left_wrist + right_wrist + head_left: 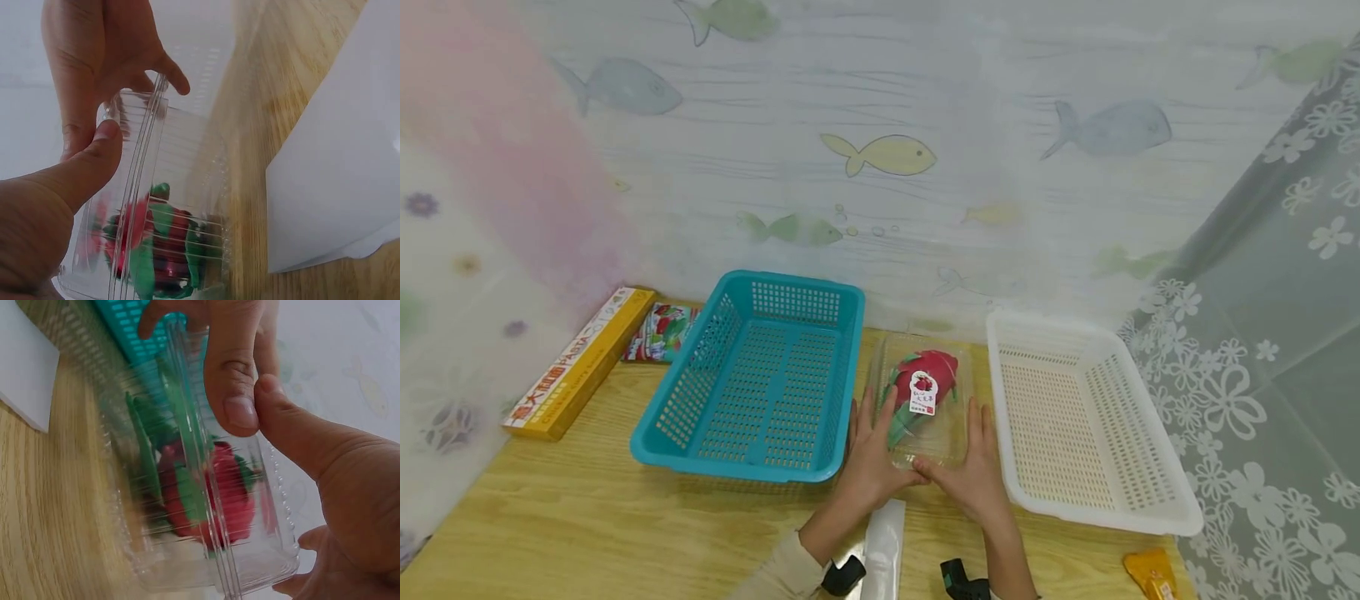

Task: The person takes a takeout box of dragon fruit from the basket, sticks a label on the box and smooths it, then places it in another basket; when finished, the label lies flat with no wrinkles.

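Note:
A clear plastic clamshell box [952, 437] stands on the table between two baskets, and a red and green dragon fruit [938, 365] lies inside it. A white label [922, 393] shows on top. My left hand [868, 467] holds the box's left side, its thumb at the near edge. On the opposite side my right hand [973, 479] grips the box, and the two thumbs nearly meet in front. Up close in the left wrist view, the left thumb [103, 156] presses by the box's rim. Several fingertips are hidden behind the plastic.
To the left stands a teal basket [748, 471], to the right a white basket [1097, 517]. A yellow pasta box [580, 367] and a colourful packet [658, 333] lie far left. Nearer are a white flat strip [883, 550] and an orange packet [1152, 573].

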`<state>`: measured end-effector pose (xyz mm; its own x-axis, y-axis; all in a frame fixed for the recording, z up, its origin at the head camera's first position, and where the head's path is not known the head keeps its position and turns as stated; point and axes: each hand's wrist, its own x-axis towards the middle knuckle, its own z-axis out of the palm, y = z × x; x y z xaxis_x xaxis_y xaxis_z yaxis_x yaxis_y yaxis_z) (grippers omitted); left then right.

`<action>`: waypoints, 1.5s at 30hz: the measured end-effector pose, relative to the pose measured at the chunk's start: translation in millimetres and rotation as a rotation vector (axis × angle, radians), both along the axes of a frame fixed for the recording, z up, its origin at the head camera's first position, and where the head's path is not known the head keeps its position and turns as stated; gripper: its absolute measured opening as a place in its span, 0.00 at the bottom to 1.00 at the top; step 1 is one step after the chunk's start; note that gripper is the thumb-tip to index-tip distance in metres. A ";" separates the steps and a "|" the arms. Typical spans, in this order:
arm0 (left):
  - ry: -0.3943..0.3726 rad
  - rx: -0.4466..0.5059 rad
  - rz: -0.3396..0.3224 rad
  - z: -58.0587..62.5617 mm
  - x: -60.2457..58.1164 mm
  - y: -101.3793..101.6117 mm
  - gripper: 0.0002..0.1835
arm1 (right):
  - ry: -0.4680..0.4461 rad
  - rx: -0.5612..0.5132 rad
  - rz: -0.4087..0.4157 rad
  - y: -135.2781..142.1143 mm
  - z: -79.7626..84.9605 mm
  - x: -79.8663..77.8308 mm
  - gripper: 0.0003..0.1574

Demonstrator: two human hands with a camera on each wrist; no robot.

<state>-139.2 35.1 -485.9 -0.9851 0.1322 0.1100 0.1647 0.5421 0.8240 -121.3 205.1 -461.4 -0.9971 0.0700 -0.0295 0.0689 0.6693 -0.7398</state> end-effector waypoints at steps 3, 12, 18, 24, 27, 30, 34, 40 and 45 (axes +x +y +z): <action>-0.009 0.016 0.000 -0.7 -3.1 -1.2 0.70 | -0.006 -0.002 -0.003 0.8 -2.7 -1.9 0.79; -0.046 0.076 -0.029 -7.2 -4.8 0.7 0.66 | -0.031 -0.014 -0.008 8.1 -11.8 -2.3 0.80; -0.016 0.092 -0.022 -9.2 -6.8 -0.6 0.64 | -0.031 -0.028 0.021 9.5 -15.8 -3.9 0.79; -0.021 0.136 -0.040 -11.4 -9.1 -3.8 0.62 | -0.033 -0.039 0.045 9.2 -17.4 -6.4 0.75; -0.027 0.157 -0.034 -14.6 -7.9 -4.3 0.61 | -0.042 -0.039 0.059 9.3 -17.1 -5.3 0.75; -0.032 0.178 -0.040 -17.5 -6.1 -2.7 0.59 | -0.053 -0.023 0.057 10.7 -16.7 -2.5 0.76; -0.036 0.181 -0.045 -19.4 -4.9 -0.8 0.59 | -0.054 -0.021 0.046 12.3 -16.7 -0.6 0.76; -0.020 0.180 -0.037 -20.1 -6.7 -4.2 0.58 | -0.033 -0.080 0.070 10.2 -21.2 -4.6 0.75; -0.009 0.185 -0.045 -21.3 -9.8 -5.9 0.58 | -0.023 -0.107 0.076 9.4 -23.3 -7.7 0.76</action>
